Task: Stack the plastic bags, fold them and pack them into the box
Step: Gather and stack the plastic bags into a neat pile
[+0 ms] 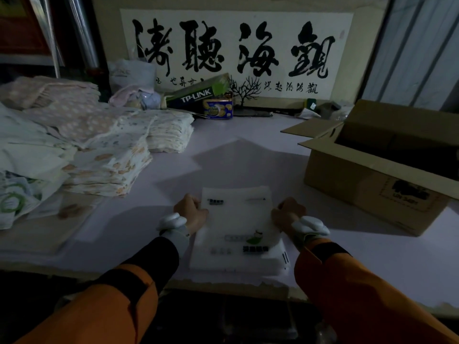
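Note:
A stack of white plastic bags [238, 227] with small dark printed labels lies on the pale table near its front edge. My left hand [191, 211] grips the stack's left edge with curled fingers. On the opposite side my right hand [288, 212] grips the right edge the same way. An open cardboard box [372, 175] stands to the right of the stack, its flaps spread and its inside dark.
Piles of folded patterned cloth [106, 155] cover the table's left side. At the back are a TP-LINK carton [196, 95], a blue snack box [218, 109] and a small black tree ornament [244, 93] under a calligraphy scroll [236, 50]. The table edge [223, 284] runs close in front.

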`<state>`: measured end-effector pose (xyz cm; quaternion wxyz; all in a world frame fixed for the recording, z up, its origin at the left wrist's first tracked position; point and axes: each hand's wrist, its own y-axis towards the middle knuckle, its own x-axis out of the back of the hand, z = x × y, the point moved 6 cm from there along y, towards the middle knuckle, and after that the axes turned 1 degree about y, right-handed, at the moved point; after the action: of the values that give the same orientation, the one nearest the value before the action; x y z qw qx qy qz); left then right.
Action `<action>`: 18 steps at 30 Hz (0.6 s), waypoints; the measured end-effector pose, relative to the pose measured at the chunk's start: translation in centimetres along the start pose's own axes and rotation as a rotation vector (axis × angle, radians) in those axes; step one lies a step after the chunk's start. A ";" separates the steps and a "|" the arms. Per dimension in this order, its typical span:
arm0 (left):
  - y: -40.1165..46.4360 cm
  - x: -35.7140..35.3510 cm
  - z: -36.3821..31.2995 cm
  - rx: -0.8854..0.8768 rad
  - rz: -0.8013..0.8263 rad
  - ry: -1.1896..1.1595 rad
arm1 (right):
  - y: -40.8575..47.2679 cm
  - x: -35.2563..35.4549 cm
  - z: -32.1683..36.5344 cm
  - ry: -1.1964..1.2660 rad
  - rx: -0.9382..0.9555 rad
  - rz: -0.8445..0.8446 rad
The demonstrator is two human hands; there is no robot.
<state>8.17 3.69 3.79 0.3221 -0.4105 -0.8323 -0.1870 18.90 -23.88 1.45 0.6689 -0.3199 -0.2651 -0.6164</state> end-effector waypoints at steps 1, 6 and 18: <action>-0.3 0.2 0.0 0.013 -0.003 -0.004 | -0.3 0.0 0.1 -0.007 -0.005 0.017; -1.9 1.0 0.4 0.053 0.078 -0.009 | -1.6 0.4 0.1 0.067 -0.063 0.138; -4.6 0.5 0.0 0.121 0.214 -0.371 | -5.1 0.5 1.0 0.087 -0.073 0.113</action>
<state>4.23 1.31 3.93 0.2055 -0.5036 -0.8388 -0.0227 13.96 -23.61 2.95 0.7015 -0.3314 -0.1945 -0.6002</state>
